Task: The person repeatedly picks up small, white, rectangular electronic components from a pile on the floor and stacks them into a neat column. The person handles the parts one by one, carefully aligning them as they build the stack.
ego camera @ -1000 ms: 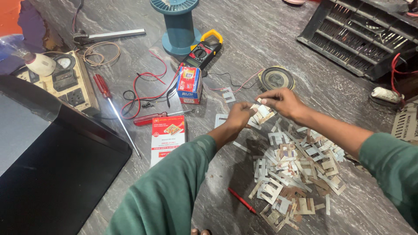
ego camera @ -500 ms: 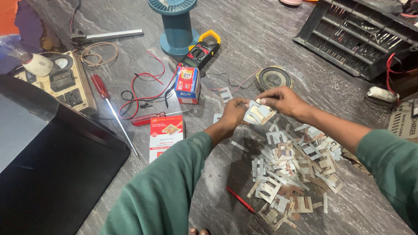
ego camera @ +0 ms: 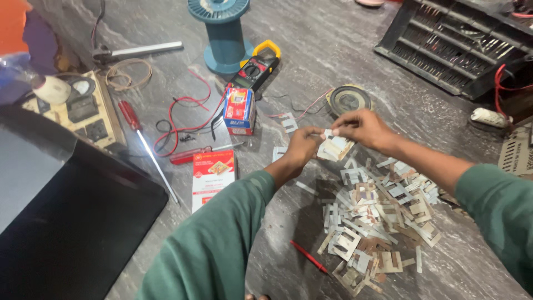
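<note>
Both hands meet over a grey stone surface, each in a green sleeve. My left hand (ego camera: pixel 302 145) and my right hand (ego camera: pixel 361 128) pinch a small pale stack of thin metal plates (ego camera: pixel 335 148) between them, the left at its near-left edge and the right from the top. Just below and to the right lies a heap of loose E-shaped metal laminations (ego camera: pixel 377 211), several of them rusty or tan.
A small red and blue box (ego camera: pixel 239 109), a clamp meter (ego camera: pixel 256 66) with red and black leads, a teal spool (ego camera: pixel 224 33), two red screwdrivers (ego camera: pixel 141 138), a round speaker (ego camera: pixel 348 99), a red packet (ego camera: pixel 214 172). Black crate (ego camera: pixel 461 44) at top right, dark panel (ego camera: pixel 66 222) at left.
Both hands with the plate stack have stayed in place; the right hand's fingers shifted slightly on the stack. The camera view drifted a little.
</note>
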{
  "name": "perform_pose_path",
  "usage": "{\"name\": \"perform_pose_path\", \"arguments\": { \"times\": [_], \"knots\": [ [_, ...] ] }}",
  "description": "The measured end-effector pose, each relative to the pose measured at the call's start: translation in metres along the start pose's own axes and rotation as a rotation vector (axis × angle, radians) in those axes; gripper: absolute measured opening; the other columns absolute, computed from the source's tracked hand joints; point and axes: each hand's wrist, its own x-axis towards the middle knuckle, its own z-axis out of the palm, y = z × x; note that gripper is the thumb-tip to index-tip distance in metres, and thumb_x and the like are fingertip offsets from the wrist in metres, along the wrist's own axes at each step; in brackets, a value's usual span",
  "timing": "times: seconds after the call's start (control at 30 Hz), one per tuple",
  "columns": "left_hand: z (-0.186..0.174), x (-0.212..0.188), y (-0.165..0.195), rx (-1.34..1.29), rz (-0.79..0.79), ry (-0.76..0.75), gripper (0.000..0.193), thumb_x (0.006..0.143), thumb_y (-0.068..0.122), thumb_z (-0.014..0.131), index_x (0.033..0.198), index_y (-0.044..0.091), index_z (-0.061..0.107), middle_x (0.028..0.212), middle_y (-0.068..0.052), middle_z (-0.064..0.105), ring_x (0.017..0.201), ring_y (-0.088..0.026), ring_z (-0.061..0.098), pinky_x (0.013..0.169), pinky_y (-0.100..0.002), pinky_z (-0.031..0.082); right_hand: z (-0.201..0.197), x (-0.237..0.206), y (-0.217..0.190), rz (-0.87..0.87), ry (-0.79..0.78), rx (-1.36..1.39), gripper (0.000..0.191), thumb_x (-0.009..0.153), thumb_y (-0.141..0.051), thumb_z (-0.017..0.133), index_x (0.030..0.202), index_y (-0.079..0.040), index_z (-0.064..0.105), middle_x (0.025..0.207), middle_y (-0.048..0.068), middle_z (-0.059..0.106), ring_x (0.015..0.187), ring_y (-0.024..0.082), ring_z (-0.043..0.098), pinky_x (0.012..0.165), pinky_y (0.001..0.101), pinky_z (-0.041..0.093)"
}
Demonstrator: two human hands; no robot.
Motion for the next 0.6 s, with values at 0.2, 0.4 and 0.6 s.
{"name": "perform_pose_path", "arguments": {
  "times": [0.2, 0.4, 0.6],
  "knots": [
    [-0.001, 0.005, -0.009, -0.015, -0.001, 0.007, 0.022, 0.094, 0.009, 0.067, 0.114, -0.002, 0.069, 0.087, -0.006, 0.072, 0.072, -0.012, 0.068, 0.060, -0.026, 0.053, 0.000, -0.008, -0.004, 0.038, 0.004, -0.046, 0.024, 0.087, -0.029, 0.081, 0.099, -0.008, 0.080, 0.079, 0.003, 0.071, 0.070, 0.010, 0.060, 0.063, 0.0301, 0.048],
    [0.002, 0.001, -0.002, 0.060, 0.015, 0.163, 0.021, 0.092, 0.005, 0.066, 0.110, -0.005, 0.070, 0.085, -0.011, 0.075, 0.068, -0.014, 0.067, 0.054, -0.028, 0.047, -0.006, -0.004, -0.004, 0.082, 0.040, -0.026, 0.026, 0.082, -0.023, 0.084, 0.101, -0.006, 0.078, 0.083, 0.003, 0.075, 0.073, 0.010, 0.066, 0.066, 0.0280, 0.053],
    [0.003, -0.011, 0.016, 0.275, 0.035, 0.275, 0.022, 0.088, 0.006, 0.070, 0.107, -0.005, 0.074, 0.089, -0.013, 0.077, 0.075, -0.015, 0.071, 0.065, -0.029, 0.055, -0.009, 0.001, -0.010, 0.171, -0.064, 0.085, 0.027, 0.083, -0.015, 0.079, 0.108, -0.007, 0.077, 0.088, 0.001, 0.077, 0.075, 0.010, 0.068, 0.065, 0.0276, 0.057]
  ]
}}
